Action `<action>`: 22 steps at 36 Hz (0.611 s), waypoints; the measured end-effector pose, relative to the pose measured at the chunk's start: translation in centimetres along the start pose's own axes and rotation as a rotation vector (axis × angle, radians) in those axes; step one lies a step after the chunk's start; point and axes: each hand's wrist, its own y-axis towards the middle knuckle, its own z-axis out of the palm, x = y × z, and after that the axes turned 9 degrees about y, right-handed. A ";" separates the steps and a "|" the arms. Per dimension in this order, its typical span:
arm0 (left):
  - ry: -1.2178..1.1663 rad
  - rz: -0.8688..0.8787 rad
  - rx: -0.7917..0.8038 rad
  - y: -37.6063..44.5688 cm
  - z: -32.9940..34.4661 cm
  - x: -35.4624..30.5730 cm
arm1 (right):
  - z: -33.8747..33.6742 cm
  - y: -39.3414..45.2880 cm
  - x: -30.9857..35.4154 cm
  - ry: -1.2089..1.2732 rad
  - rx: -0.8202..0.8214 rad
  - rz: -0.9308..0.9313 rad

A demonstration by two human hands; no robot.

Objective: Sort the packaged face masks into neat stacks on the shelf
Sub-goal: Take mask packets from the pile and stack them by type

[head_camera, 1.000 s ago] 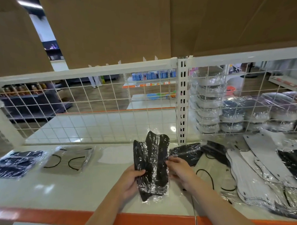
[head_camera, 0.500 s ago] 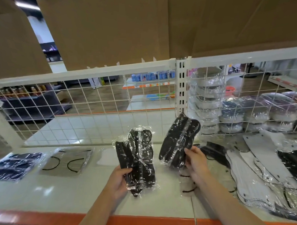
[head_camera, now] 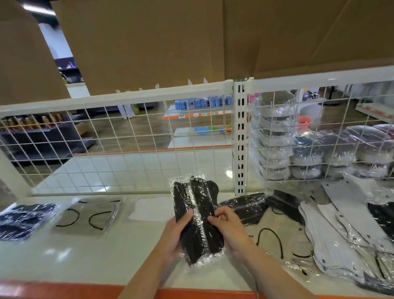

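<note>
The left hand (head_camera: 176, 234) curls its fingers round the left edge of the black masks (head_camera: 196, 219), and the right hand (head_camera: 227, 228) pinches their right edge. The packs are held upright above the shelf (head_camera: 96, 255), just left of the slotted post (head_camera: 240, 140). Left of the post lie a dark pack (head_camera: 19, 220) and a clear pack (head_camera: 89, 214); right of it, white masks (head_camera: 336, 236).

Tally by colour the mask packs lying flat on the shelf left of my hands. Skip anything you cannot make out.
Dark blue-black pack: 1
Pale pack with black ear loops: 1
Total: 2
The faint pale patch beside them is too unclear to count.
</note>
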 end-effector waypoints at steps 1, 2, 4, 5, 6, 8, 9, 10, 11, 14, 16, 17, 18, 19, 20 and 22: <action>0.062 0.045 -0.055 0.1 0.0 0.1 | 0.2 0.0 0.1 0.025 0.014 -0.032; 0.116 0.092 -0.123 0.3 -0.2 0.2 | 0.5 -0.1 0.2 0.044 0.037 -0.068; 0.189 0.175 -0.218 0.4 -0.3 -0.1 | 0.9 -0.1 0.5 0.066 0.094 -0.143; 0.212 0.214 -0.237 0.5 -0.3 -0.4 | 1.0 -0.1 0.8 0.073 0.125 -0.170; 0.233 0.246 -0.244 0.4 -0.5 -0.6 | 1.1 0.0 0.7 0.076 0.146 -0.176; 0.284 0.292 -0.234 0.2 -0.8 -0.8 | 0.9 0.0 0.6 0.013 0.175 -0.183; 0.321 0.297 -0.230 0.1 -1.1 -0.7 | 0.8 0.1 0.4 -0.073 0.178 -0.197; 0.346 0.301 -0.222 -0.1 -1.3 -0.5 | 0.7 0.0 0.3 -0.179 0.182 -0.211; 0.356 0.301 -0.216 -0.3 -1.5 -0.4 | 0.6 0.0 0.1 -0.280 0.189 -0.220; 0.342 0.304 -0.250 -0.3 -1.8 0.0 | 0.7 -0.2 -0.5 -0.440 0.235 -0.218; 0.275 0.270 -0.314 -0.3 -1.8 -0.1 | 0.9 -0.3 -0.8 -0.494 0.261 -0.179; 0.153 0.231 -0.335 -0.2 -1.9 -0.2 | 1.0 -0.2 -0.9 -0.510 0.268 -0.156; -0.012 0.190 -0.347 -0.1 -2.0 -0.4 | 1.0 -0.2 -1.0 -0.511 0.252 -0.127; -0.170 0.152 -0.342 0.0 -2.3 -0.6 | 0.9 -0.1 -1.2 -0.489 0.228 -0.100; -0.290 0.129 -0.336 0.2 -2.7 -0.8 | 0.8 -0.2 -1.3 -0.424 0.205 -0.058; -0.397 0.116 -0.321 0.5 -3.6 -1.0 | 0.4 0.0 -1.8 -0.200 0.177 0.036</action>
